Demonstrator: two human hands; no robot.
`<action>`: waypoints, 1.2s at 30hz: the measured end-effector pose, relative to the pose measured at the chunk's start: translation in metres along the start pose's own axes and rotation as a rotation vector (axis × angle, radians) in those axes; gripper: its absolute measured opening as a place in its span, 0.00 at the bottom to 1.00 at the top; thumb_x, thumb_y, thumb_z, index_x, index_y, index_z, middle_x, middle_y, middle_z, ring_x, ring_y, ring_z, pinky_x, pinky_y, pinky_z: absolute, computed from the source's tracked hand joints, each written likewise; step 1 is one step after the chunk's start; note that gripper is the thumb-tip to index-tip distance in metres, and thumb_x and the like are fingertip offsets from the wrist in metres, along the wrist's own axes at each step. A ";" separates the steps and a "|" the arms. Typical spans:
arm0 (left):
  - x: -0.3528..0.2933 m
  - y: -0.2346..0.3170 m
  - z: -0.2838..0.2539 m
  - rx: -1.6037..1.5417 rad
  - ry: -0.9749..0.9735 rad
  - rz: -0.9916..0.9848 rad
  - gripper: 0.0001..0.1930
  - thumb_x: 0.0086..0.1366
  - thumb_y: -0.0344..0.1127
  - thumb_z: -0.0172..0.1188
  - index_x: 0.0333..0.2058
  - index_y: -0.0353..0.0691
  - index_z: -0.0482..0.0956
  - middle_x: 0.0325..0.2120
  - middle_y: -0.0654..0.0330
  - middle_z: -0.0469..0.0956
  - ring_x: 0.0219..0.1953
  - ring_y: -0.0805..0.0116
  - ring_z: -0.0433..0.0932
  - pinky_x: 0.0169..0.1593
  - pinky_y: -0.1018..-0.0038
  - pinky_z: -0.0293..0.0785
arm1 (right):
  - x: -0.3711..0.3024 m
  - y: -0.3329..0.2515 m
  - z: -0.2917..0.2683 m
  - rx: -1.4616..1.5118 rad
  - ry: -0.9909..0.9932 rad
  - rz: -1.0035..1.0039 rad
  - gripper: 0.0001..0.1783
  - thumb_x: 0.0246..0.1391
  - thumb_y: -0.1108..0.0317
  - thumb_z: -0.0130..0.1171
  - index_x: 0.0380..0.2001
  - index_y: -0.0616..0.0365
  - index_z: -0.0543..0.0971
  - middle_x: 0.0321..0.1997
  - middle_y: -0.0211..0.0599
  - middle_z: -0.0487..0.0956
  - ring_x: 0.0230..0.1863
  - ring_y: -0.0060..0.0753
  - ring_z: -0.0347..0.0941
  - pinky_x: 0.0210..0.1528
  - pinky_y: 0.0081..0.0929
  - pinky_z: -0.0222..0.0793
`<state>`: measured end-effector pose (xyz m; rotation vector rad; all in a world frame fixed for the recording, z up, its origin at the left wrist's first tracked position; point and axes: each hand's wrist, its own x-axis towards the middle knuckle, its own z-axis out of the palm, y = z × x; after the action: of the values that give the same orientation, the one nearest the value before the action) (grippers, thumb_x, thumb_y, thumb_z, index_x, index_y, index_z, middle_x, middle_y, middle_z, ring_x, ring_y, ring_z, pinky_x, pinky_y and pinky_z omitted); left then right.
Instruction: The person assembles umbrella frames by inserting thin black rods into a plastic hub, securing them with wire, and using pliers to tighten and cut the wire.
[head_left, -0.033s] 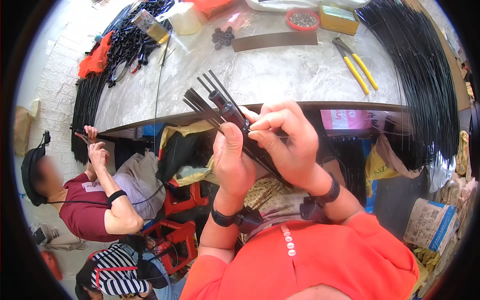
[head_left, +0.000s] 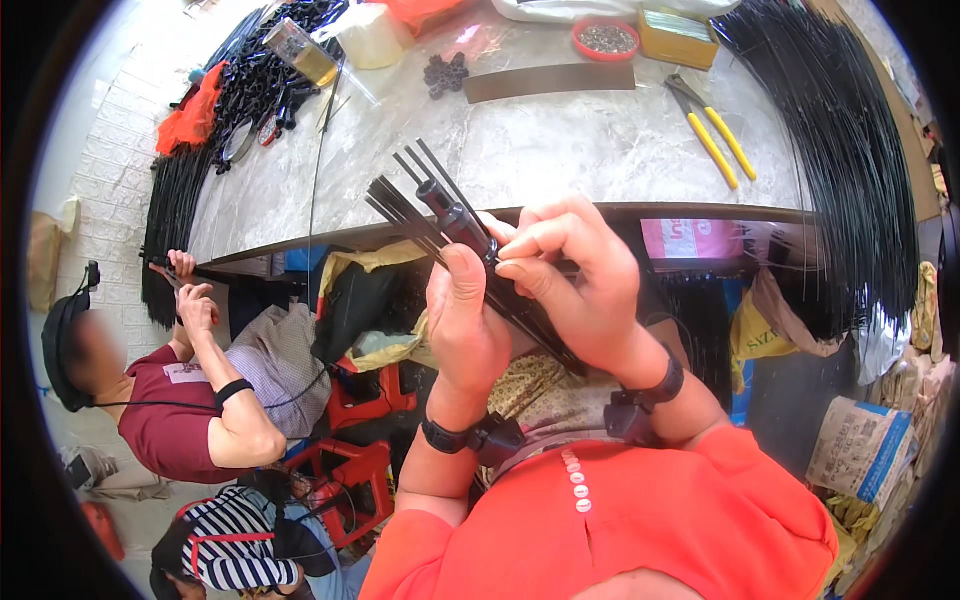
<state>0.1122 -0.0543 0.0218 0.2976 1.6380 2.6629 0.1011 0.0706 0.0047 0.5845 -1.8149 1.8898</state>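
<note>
In front of my chest, past the table's near edge, I hold a bundle of thin black rods [head_left: 404, 210] with a black tubular plastic fitting [head_left: 440, 203] among them. The fitting points up and to the left, and rods stick out on both sides of it. My left hand [head_left: 465, 330] is closed round the bundle, thumb up against it. My right hand [head_left: 575, 265] pinches at the fitting's lower end, thumb against fingers; what sits between the fingertips is too small and covered to tell. Below the hands the rods slant down toward my right wrist.
On the grey marbled table [head_left: 560, 150] lie yellow-handled pliers [head_left: 712, 150], a dark strip [head_left: 550, 83], small black parts [head_left: 445, 75] and a red bowl [head_left: 607, 57] of metal bits. Long black rods [head_left: 850, 170] hang over the right side. A co-worker [head_left: 180, 410] sits at the left.
</note>
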 end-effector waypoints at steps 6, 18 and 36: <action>0.008 -0.011 0.002 -0.082 -0.009 -0.039 0.26 0.74 0.58 0.43 0.42 0.35 0.69 0.30 0.61 0.68 0.28 0.73 0.66 0.32 0.76 0.64 | 0.023 -0.007 -0.019 0.467 -0.137 0.531 0.15 0.53 0.76 0.68 0.40 0.64 0.74 0.31 0.30 0.76 0.24 0.15 0.75 0.25 0.14 0.71; 0.038 -0.030 -0.015 -0.251 -0.139 -0.100 0.24 0.74 0.58 0.43 0.40 0.37 0.67 0.27 0.60 0.66 0.26 0.70 0.65 0.31 0.73 0.62 | 0.064 0.017 -0.075 -0.047 -0.278 0.332 0.18 0.49 0.71 0.70 0.42 0.63 0.76 0.29 0.34 0.80 0.31 0.21 0.78 0.35 0.21 0.74; 0.046 -0.042 -0.032 -0.287 -0.033 -0.153 0.27 0.75 0.58 0.41 0.41 0.34 0.70 0.23 0.59 0.69 0.23 0.70 0.66 0.28 0.74 0.63 | 0.051 -0.011 -0.161 0.411 -0.149 0.827 0.35 0.68 0.41 0.43 0.52 0.68 0.76 0.36 0.40 0.79 0.25 0.25 0.76 0.24 0.22 0.73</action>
<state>0.0576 -0.0588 -0.0220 0.2014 1.1929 2.7088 0.0676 0.2332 0.0368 0.0736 -1.9394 2.8683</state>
